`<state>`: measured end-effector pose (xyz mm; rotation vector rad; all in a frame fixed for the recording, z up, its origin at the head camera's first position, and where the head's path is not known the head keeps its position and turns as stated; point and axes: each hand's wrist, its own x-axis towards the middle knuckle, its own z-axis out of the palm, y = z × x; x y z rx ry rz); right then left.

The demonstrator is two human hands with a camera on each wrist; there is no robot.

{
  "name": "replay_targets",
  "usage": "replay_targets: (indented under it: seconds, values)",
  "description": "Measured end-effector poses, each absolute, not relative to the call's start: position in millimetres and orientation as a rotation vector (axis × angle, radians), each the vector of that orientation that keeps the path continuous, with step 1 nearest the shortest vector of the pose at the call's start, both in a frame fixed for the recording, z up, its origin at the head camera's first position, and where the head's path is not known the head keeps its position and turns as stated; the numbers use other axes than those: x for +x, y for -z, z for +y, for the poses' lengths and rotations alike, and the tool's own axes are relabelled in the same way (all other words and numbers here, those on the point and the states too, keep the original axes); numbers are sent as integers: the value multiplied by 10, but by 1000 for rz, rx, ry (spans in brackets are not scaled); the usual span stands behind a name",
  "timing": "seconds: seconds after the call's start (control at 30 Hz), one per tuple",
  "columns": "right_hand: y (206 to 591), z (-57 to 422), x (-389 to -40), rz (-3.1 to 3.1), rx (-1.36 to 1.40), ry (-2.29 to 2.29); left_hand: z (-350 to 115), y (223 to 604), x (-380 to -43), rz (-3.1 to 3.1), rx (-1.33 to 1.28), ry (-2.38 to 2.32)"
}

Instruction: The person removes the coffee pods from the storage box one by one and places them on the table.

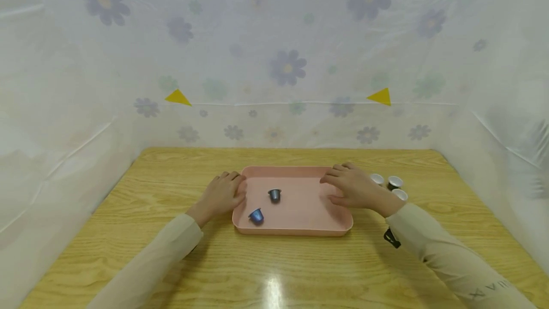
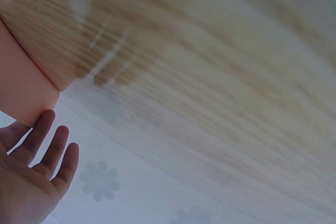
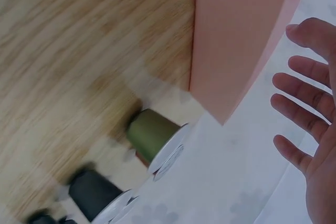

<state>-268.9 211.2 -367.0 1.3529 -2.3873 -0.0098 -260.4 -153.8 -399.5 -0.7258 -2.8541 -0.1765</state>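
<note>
A pink rectangular tray point(image 1: 300, 216) lies on the table between both hands. Two coffee capsules are inside it: a dark grey one point(image 1: 275, 196) left of the middle and a blue one point(image 1: 256, 217), tilted, near the front left corner. My left hand point(image 1: 220, 195) is at the tray's left rim; in the left wrist view a fingertip point(image 2: 47, 116) meets the pink wall, the other fingers loosely extended. Over the tray's right side is my right hand point(image 1: 353, 187), fingers spread and holding nothing. The right wrist view shows these fingers point(image 3: 302, 80) apart from the tray wall.
Right of the tray, beside my right wrist, a few more capsules point(image 1: 395, 183) stand with white lids up. One is green point(image 3: 152, 135), another black point(image 3: 94, 195). A flower-patterned white sheet point(image 1: 287, 68) encloses the wooden table point(image 1: 214, 271) at the back and sides.
</note>
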Motion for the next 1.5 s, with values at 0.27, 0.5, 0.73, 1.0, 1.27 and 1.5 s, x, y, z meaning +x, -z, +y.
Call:
replay_targets:
  seconds: [0.27,0.5,0.73,1.0,1.27,1.5]
  values:
    - [3618,1888,-2699,-2443,1369,51,-1545,4006,-2610,-2847,-734,171]
    - [3562,1723,-2716,-2489,1405,35,-1537,4006,-2605,-2851,-734,164]
    - [3529,1609,-2757,-2519,1428,49,-1541,4006,-2599,-2867,-718,168]
    - [3475,1455,-2825,-2561,1454,109,-1533,3988,-2588,-2862,-716,177]
    - [3431,1280,-2846,-2618,1511,131,-1534,3983,-2582,-2854,-725,168]
    - [3460,1162,-2858,-2603,1581,120,-1534,3986,-2584,-2846,-730,173]
